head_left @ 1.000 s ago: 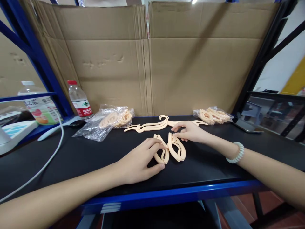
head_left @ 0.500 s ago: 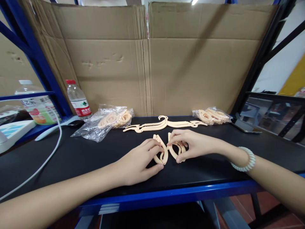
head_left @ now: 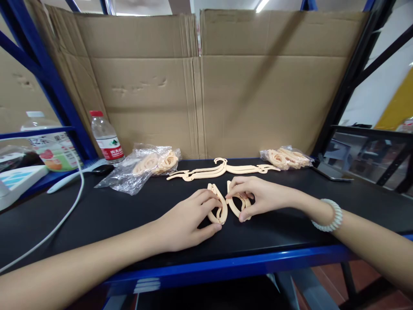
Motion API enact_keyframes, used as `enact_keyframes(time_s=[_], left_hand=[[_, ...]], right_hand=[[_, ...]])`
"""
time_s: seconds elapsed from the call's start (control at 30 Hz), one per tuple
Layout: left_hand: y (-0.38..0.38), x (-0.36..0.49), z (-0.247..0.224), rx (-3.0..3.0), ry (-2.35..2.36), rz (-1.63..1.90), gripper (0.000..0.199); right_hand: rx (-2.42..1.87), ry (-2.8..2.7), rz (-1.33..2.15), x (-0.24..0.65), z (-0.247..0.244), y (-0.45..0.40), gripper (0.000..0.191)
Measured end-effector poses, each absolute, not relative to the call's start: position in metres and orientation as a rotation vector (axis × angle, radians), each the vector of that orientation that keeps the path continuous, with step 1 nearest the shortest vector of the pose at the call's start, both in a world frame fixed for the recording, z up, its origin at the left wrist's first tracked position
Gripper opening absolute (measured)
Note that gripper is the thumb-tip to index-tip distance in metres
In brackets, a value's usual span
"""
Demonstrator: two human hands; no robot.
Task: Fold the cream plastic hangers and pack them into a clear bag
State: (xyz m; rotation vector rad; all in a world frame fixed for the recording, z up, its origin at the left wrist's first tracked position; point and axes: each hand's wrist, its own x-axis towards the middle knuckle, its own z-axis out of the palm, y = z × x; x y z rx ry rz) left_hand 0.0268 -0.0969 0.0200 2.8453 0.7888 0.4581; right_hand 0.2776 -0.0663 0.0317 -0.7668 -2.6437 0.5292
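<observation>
My left hand (head_left: 190,219) is closed over a beige loop of a folded plastic clothes hanger (head_left: 223,207), fingertips on its inner side and thumb at its lower end. My right hand (head_left: 260,196) pinches a similar beige loop (head_left: 232,206) just to the right, with its far side partly hidden by the fingers. The two loops lie close together on the black tabletop; whether they join I cannot tell. Behind them lies an unfolded beige hanger (head_left: 206,174), its arms spread and its hook pointing away from me.
Clear plastic bags with beige folded hangers lie at back left (head_left: 151,163) and back right (head_left: 287,157). A red-capped water bottle (head_left: 108,140), a brush (head_left: 77,175) and a white cable (head_left: 69,211) are at left. A dark flat device (head_left: 332,172) sits at right; cardboard (head_left: 155,94) stands behind.
The camera view has tilted up slightly. Both hands keep their hold on the beige loops, with no clear movement.
</observation>
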Motion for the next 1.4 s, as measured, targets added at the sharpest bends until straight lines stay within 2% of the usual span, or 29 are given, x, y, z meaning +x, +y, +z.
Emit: enact_keyframes(time_s=[0.17, 0.33, 0.6, 0.97, 1.13, 1.4], left_hand=[[-0.091, 0.025, 0.023, 2.785, 0.813, 0.57, 0.031], [-0.064, 0.014, 0.03, 2.795, 1.078, 0.681, 0.021], [-0.016, -0.021, 0.036, 2.656, 1.648, 0.512, 0.033], [-0.016, -0.018, 0.025, 2.665, 1.625, 0.473, 0.032], [-0.02, -0.016, 0.019, 2.59, 1.613, 0.61, 0.031], [-0.035, -0.008, 0.021, 2.37, 1.548, 1.07, 0.025]], right_hand=[[-0.802, -2.423, 0.378, 0.289, 0.042, -0.053, 0.03], [-1.099, -2.162, 0.172, 0.331, 0.049, -0.02, 0.032], [-1.358, -2.453, -0.002, 0.369, 0.045, 0.005, 0.025], [-1.377, -2.494, -0.035, 0.357, 0.037, 0.011, 0.023], [-1.356, -2.456, -0.101, 0.351, 0.044, 0.023, 0.022], [-1.31, -2.299, -0.051, 0.343, 0.052, 0.031, 0.021]])
